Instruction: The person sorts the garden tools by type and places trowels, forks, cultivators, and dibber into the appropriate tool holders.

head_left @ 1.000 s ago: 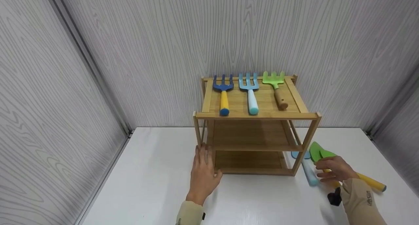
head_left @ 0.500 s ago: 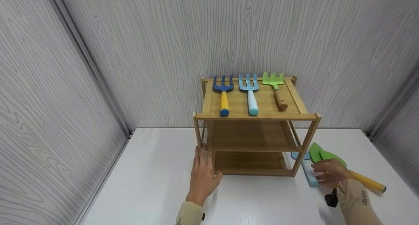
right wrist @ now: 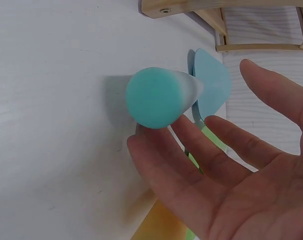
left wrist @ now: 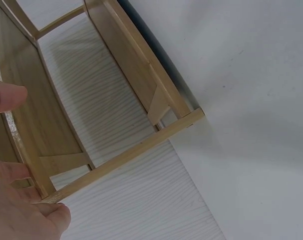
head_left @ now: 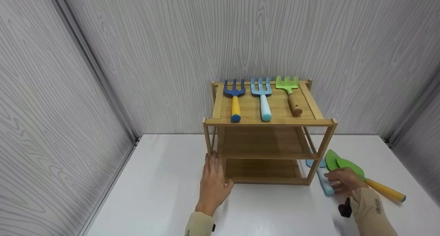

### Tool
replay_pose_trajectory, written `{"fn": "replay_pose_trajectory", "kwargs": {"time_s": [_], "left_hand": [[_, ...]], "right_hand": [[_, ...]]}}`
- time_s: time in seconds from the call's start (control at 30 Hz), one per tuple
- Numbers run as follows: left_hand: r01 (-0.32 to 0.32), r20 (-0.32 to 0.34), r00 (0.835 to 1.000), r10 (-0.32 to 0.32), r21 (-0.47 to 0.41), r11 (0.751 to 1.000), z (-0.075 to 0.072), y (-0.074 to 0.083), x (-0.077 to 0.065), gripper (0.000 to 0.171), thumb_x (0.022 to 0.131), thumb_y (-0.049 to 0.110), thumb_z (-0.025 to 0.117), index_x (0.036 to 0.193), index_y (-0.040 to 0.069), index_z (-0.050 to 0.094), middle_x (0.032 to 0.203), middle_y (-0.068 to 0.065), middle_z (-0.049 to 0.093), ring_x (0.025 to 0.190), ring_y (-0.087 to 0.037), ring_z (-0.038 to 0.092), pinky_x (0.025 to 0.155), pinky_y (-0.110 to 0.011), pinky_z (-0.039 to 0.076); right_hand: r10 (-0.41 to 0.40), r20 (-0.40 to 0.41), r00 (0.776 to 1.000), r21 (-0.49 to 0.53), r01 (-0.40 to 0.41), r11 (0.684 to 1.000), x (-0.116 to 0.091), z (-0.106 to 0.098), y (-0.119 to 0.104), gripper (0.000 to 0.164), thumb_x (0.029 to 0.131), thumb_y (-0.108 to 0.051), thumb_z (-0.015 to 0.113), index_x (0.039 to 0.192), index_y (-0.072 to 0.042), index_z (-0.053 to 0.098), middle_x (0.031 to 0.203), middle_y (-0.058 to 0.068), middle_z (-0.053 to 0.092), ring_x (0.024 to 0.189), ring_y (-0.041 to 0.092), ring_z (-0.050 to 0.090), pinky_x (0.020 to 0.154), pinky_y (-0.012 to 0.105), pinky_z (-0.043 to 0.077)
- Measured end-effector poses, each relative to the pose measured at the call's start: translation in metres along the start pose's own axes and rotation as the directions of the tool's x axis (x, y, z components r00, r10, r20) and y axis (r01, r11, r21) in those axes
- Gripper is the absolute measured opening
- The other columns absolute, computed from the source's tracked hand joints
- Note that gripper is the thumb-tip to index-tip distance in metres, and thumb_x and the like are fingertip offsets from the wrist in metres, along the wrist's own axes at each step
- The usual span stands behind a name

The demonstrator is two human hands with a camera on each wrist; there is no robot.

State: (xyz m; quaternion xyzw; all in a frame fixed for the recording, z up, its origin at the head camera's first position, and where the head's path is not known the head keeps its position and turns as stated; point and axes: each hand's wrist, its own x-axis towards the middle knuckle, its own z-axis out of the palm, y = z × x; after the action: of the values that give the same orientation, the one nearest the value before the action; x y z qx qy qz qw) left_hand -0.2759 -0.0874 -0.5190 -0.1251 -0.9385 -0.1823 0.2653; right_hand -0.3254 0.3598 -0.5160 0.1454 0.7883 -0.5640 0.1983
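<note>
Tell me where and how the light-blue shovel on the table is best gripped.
Probably by its thick, round handle, coming from the person's right, where the right hand already is: the handle's end points toward the person, while the flat blade lies close to the rack.

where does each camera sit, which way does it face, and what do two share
Head: on the head, facing forward and down at the wooden rack with three forks on top; left hand, right hand and sleeves show.
Left wrist: on that wrist, facing the rack's frame; part of the left hand shows.
Right wrist: on that wrist, facing the light blue trowel from its handle end; right hand's palm and fingers show.
Head and right wrist share the light blue trowel.
</note>
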Motion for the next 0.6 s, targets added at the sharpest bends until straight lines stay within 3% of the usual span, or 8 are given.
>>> {"fn": "replay_pose_trajectory", "kwargs": {"time_s": [0.1, 0.27, 0.6], "left_hand": [[-0.001, -0.004, 1.0, 0.001, -0.008, 1.0, 0.0, 0.0, 0.0, 0.084, 0.082, 0.02, 0.076, 0.15, -0.008, 0.036, 0.155, -0.027, 0.031, 0.145, -0.048, 0.028, 0.113, -0.05, 0.036], [-0.005, 0.002, 1.0, 0.005, -0.013, 1.0, 0.0, 0.0, 0.0, 0.082, 0.083, 0.02, 0.075, 0.15, -0.008, 0.036, 0.155, -0.027, 0.031, 0.145, -0.049, 0.027, 0.114, -0.05, 0.035], [-0.027, -0.02, 0.999, 0.026, -0.013, 1.0, 0.001, -0.002, -0.001, 0.079, 0.083, 0.019, 0.073, 0.148, -0.009, 0.038, 0.152, -0.028, 0.033, 0.143, -0.05, 0.029, 0.109, -0.051, 0.041]], "right_hand": [[0.001, -0.015, 1.0, -0.015, -0.001, 1.0, 0.002, 0.003, 0.001, 0.046, 0.096, -0.02, 0.066, 0.127, 0.013, 0.057, 0.104, 0.012, 0.06, 0.086, 0.025, 0.062, 0.076, 0.04, 0.056], [0.028, -0.043, 0.999, -0.036, -0.03, 0.999, 0.006, 0.006, 0.001, 0.06, 0.094, -0.02, 0.068, 0.137, 0.015, 0.045, 0.107, 0.016, 0.059, 0.088, 0.027, 0.058, 0.074, 0.04, 0.055], [0.012, -0.08, 0.997, -0.096, -0.019, 0.995, 0.016, 0.013, 0.003, 0.073, 0.089, -0.013, 0.073, 0.146, 0.013, 0.035, 0.111, 0.023, 0.052, 0.089, 0.029, 0.053, 0.073, 0.039, 0.051]]}}
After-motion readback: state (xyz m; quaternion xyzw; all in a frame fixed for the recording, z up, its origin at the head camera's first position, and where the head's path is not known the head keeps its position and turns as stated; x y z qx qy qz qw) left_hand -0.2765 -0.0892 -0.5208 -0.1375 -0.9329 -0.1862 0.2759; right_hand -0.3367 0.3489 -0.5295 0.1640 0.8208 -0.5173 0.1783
